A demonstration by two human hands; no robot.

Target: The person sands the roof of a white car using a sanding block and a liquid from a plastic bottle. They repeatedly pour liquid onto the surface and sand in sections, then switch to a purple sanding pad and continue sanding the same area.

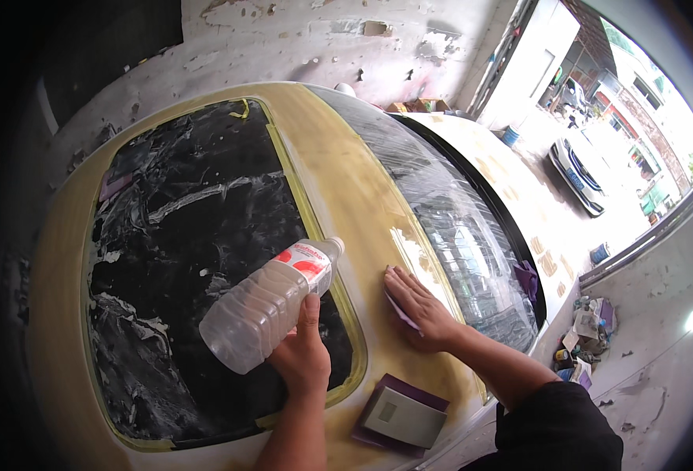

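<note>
The left hand (302, 359) grips a clear bottle (262, 314), tilted over the black sheeting (205, 228), neck toward far right. The right hand (423, 312) lies flat, fingers extended, over a purple sheet (402, 315) on the yellowish roof (327, 149). A grey block (405, 418) rests near, between the forearms; the windshield (448, 212) lies right.

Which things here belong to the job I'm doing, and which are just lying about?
Job in hand:
plastic bottle, in the left hand
pale purple sheet, under the right hand
yellowish car roof, beneath that sheet
grey block near the right hand, probably

Just about, it seems:
heaped clutter by the wall
blue drum
white car outside
</note>
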